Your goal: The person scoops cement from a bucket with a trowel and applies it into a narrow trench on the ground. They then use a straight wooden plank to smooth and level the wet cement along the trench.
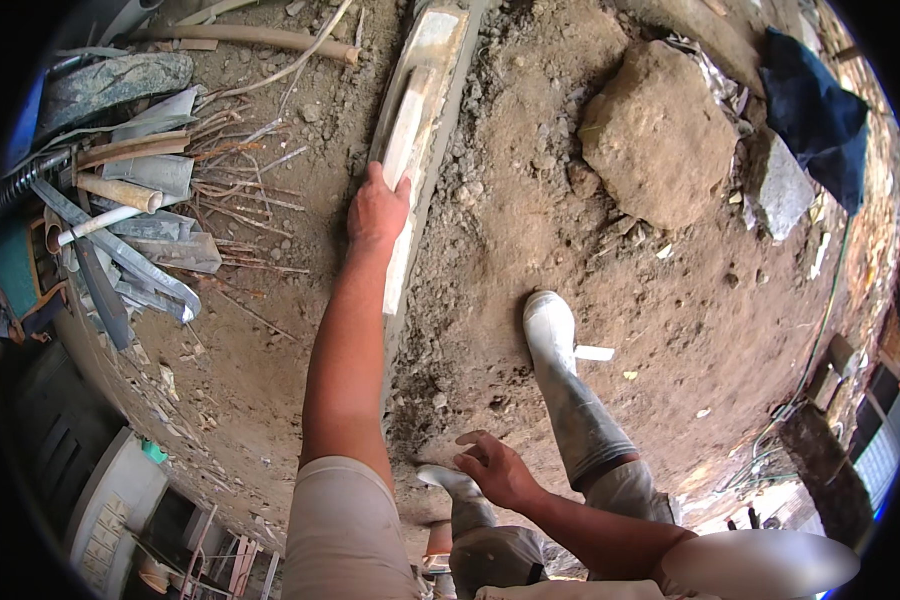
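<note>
My left hand (378,208) is closed around the near end of a narrow wooden strip (407,125). This strip lies lengthwise like a handle on top of a long, pale, mortar-smeared board (434,60). Under the board runs a straight grey strip of what looks like wet concrete (450,115), set in the soil. Lower down, my right hand (497,472) hangs above the ground near one of my white rubber boots (452,482). Its fingers are loosely bent and apart, with nothing visible in them.
At the left lies a scrap pile of metal strips (135,262), pipes and thin rods (255,190). A large rock (658,135) and a dark blue sheet (815,120) are at the far right. My other white boot (555,335) stands on bare soil. Rubble lines the concrete strip.
</note>
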`<state>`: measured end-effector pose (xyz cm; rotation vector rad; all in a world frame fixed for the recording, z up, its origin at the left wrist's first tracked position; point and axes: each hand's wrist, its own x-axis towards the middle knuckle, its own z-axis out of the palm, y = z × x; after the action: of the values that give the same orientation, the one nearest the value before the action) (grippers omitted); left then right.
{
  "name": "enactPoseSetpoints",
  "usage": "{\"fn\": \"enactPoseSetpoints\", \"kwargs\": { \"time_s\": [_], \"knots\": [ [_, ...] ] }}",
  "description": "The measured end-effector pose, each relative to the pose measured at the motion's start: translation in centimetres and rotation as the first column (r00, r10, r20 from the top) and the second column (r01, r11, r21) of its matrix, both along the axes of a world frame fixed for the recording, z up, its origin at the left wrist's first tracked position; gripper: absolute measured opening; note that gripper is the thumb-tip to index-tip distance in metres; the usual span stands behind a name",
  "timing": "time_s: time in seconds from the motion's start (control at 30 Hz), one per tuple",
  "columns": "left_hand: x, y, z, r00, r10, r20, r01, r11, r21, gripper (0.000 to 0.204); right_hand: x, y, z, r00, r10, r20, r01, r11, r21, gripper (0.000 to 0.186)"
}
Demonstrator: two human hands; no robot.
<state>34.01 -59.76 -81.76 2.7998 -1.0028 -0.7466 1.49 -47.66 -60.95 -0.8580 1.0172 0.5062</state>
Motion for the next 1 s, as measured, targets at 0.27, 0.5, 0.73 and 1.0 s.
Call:
{"fn": "enactPoseSetpoints", "kwargs": {
  "time_s": [0.27,0.5,0.73,1.0],
  "knots": [
    [-4.1,5.9,-0.9,0.997,0.056,-0.046,-0.057,0.998,-0.025,0.05,0.8,-1.1,-0.1,0.995,-0.085,0.057,0.087,0.996,-0.03,0.04],
    [3.1,-10.8,-0.1,0.998,-0.032,0.053,0.035,0.998,-0.045,0.05,0.9,-0.4,-0.4,0.992,-0.114,0.048,0.115,0.993,-0.016,0.04],
    [0.6,-7.4,-1.2,1.0,0.018,-0.019,-0.019,0.998,-0.061,0.053,2.3,-4.0,0.2,0.981,-0.193,0.015,0.192,0.981,0.039,0.036],
    [4.2,-14.0,-1.3,1.0,-0.018,0.007,0.019,0.995,-0.096,0.056,2.1,-2.7,-0.4,0.99,-0.139,-0.001,0.139,0.987,0.074,0.041]
  ]
}}
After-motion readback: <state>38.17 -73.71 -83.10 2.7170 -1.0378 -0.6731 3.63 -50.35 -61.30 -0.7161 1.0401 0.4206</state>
